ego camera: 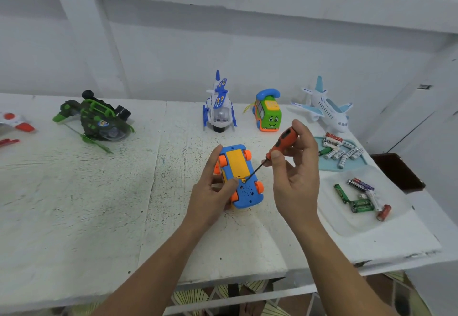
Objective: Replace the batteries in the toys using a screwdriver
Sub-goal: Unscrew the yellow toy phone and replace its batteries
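A blue toy car (244,191) lies upside down at the table's middle, orange wheels up, with a yellow battery cover (236,163) on its underside. My left hand (213,186) grips its left side, thumb on the cover's near edge. My right hand (295,174) holds an orange and black screwdriver (280,145) by the handle. The thin shaft slants down-left, and its tip sits on a screw at the cover's near edge (244,180).
Along the back stand a green helicopter (99,119), a white and blue helicopter (219,111), a green phone car (267,112) and a white plane (327,110). A blue tray (361,162) holds several batteries. A white tray (347,216) holds several more. A red and white toy (14,124) lies far left.
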